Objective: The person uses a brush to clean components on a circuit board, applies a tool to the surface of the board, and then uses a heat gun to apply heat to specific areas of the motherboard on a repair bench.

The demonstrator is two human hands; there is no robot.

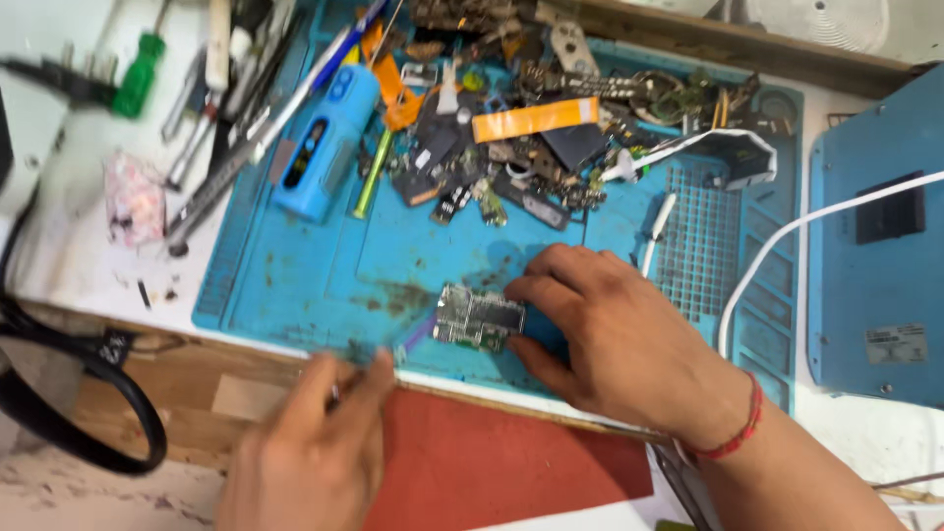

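A small green and silver circuit board [478, 319] lies on the blue work mat [295, 285] near its front edge. My right hand [610, 334] grips the board's right side between thumb and fingers. My left hand [315, 442], blurred, holds a thin purple tool [418, 332] whose tip touches the board's left edge.
A heap of phone parts, flex cables and an orange strip [534, 119] fills the mat's far side. A blue device [324, 143] and several hand tools [211, 118] lie at the left. A white cable [787, 241] runs right, by a blue box [875, 256]. A red sheet [492, 462] lies in front.
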